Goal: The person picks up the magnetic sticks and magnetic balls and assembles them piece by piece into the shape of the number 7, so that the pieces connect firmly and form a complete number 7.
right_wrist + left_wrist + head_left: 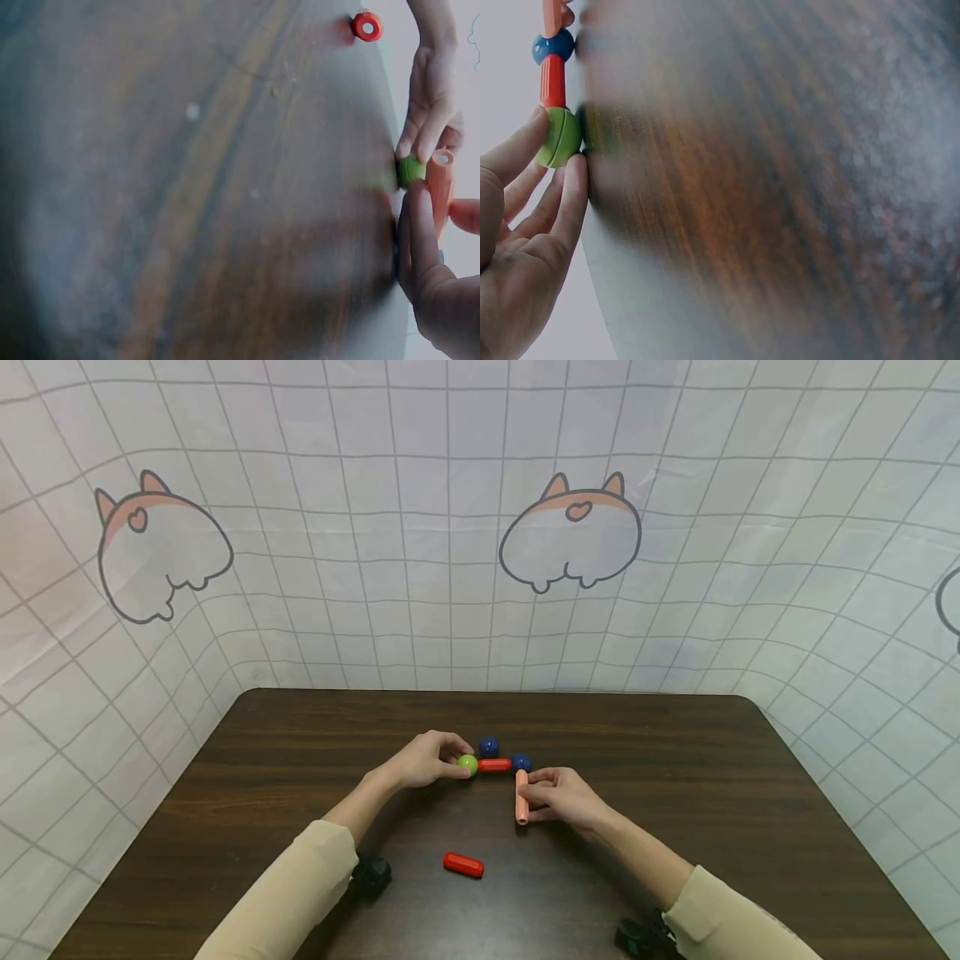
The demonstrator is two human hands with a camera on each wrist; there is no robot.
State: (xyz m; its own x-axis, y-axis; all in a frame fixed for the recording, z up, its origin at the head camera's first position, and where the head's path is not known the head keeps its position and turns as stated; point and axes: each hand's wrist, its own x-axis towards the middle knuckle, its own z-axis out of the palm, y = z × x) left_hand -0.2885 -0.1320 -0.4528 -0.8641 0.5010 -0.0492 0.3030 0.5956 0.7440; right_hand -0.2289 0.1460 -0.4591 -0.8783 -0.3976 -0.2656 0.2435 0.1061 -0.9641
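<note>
My left hand (429,759) pinches a green ball (468,765) between thumb and fingers. A short red rod (495,765) runs from that ball to a blue ball (522,762), all in one line. My right hand (567,798) holds a longer light-orange rod (522,798) between thumb and fingers. The far end of this rod meets the blue ball, at roughly a right angle to the red rod. In the left wrist view the green ball (559,138), red rod (553,81) and blue ball (553,46) appear joined end to end.
A second blue ball (489,746) sits just behind the red rod. Another red rod (463,865) lies on the dark wooden table (225,827), nearer the front. A white gridded cloth (420,568) hangs around the back and sides.
</note>
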